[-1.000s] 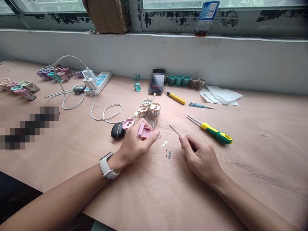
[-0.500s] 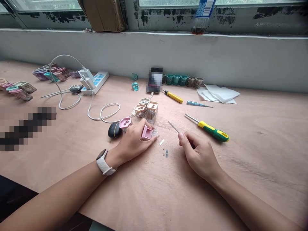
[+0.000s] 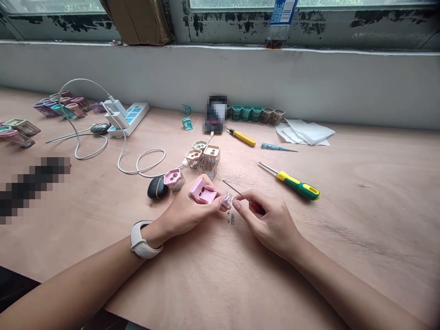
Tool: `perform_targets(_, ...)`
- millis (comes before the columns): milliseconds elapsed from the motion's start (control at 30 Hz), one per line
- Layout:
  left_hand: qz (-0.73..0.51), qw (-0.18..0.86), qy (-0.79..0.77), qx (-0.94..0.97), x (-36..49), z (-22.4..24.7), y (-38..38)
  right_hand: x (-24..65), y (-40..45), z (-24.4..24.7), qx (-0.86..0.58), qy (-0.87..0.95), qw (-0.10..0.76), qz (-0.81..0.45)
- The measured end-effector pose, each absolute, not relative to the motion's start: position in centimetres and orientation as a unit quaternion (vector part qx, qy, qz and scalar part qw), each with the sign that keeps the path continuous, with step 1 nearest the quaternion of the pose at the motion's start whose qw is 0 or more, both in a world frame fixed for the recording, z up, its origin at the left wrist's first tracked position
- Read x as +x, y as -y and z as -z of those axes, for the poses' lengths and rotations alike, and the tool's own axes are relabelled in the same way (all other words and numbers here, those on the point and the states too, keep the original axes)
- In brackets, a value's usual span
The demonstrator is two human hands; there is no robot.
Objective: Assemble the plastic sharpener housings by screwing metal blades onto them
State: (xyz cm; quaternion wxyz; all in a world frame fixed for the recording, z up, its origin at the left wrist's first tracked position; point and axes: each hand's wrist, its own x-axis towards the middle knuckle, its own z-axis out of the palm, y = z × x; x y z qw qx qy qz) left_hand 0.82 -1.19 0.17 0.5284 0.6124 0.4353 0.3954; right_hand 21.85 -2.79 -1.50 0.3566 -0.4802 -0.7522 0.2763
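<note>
My left hand [image 3: 187,201] is closed around a pink pencil sharpener lid [image 3: 203,191], whose recessed side faces up. A small clear plastic piece [image 3: 227,200] sits between my two hands, at my left thumb tip and touched by my right fingertips. My right hand [image 3: 270,220] grips a thin screwdriver [image 3: 256,206] with a red handle, its shaft pointing up and left above the clear piece. Just below, small screws [image 3: 228,216] and a metal sharpener blade [image 3: 233,219] lie on the table. One pink sharpener [image 3: 174,179] stands behind my left hand.
Several peach sharpeners [image 3: 212,152] and a clear container [image 3: 207,168] stand behind. To the right lie a green-yellow screwdriver [image 3: 298,185], a blue tester screwdriver [image 3: 278,147] and a yellow cutter [image 3: 243,137]. A black case [image 3: 157,188], white cable [image 3: 137,172] and power strip [image 3: 132,120] are leftward.
My right hand has moved left to meet my left hand, bringing the screwdriver over the clear piece. The pink lid has turned to show more of its inside. The view has shifted slightly right.
</note>
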Motion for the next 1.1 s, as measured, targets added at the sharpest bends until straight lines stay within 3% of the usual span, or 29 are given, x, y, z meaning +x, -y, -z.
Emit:
perform_targets(267, -0.355, 0.490, -0.452, 0.655, 0.6, 0.2, 1.2, 21.8, 2.4, 1.3, -0.522, 0.718, 0.352, -0.296)
perform_targets(433, -0.330, 0.185, -0.444, 0.812, -1.1, 0.8, -0.2, 22.1, 2.3, 1.5, -0.548, 0.725, 0.347, -0.232)
perform_targets(500, -0.299, 0.129, -0.446, 0.834, -1.7, 0.9, -0.8, 22.1, 2.3, 1.6, -0.547, 0.741, 0.330, -0.209)
perform_targets(767, -0.224, 0.121, -0.482, 0.838, -2.3, 1.0, -1.3, 22.0, 2.2, 2.0, -0.569, 0.754, 0.292, -0.152)
perform_targets(933, -0.263, 0.166, -0.481, 0.820, -2.6, 1.1, -1.5, 22.3, 2.2, 1.8, -0.580, 0.725, 0.320, -0.189)
perform_targets(1100, -0.289, 0.148, -0.416, 0.849, -2.5, 0.8, -1.4, 22.6, 2.4, 1.5, -0.577, 0.688, 0.368, -0.241)
